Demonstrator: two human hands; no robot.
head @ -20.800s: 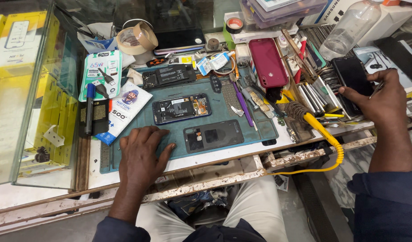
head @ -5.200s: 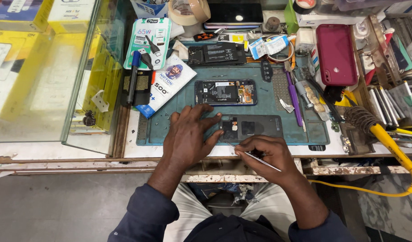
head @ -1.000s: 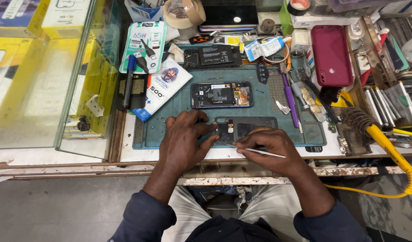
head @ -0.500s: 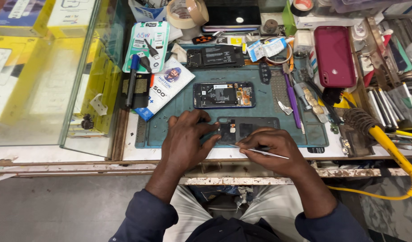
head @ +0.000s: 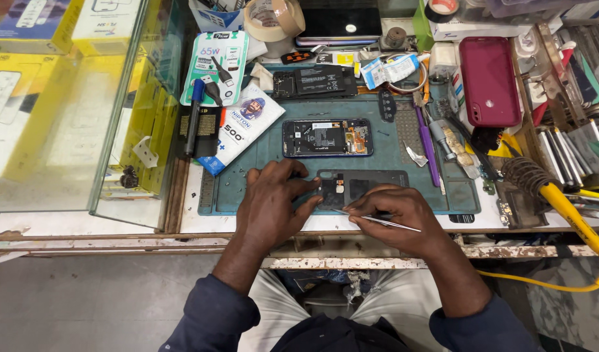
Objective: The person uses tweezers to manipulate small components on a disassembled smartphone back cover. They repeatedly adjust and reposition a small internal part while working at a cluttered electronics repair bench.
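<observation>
Teal repair mat [head: 273, 156] under back cover [head: 371, 182], lengthwise left-right; left hand [head: 273, 208] flat, right hand [head: 394, 218] pinching tweezers [head: 377, 220].

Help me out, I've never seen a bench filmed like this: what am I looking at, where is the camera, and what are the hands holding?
The camera sits on the person's head and looks down at their own two hands over a cluttered bench. A teal mat covers the middle. On it lies an opened phone with its insides showing, and nearer the person a dark back cover. The left hand presses on that cover's left end. The right hand pinches thin metal tweezers, tip near the cover. Around the mat: a red phone, a tape roll, and a yellow-handled soldering iron.
</observation>
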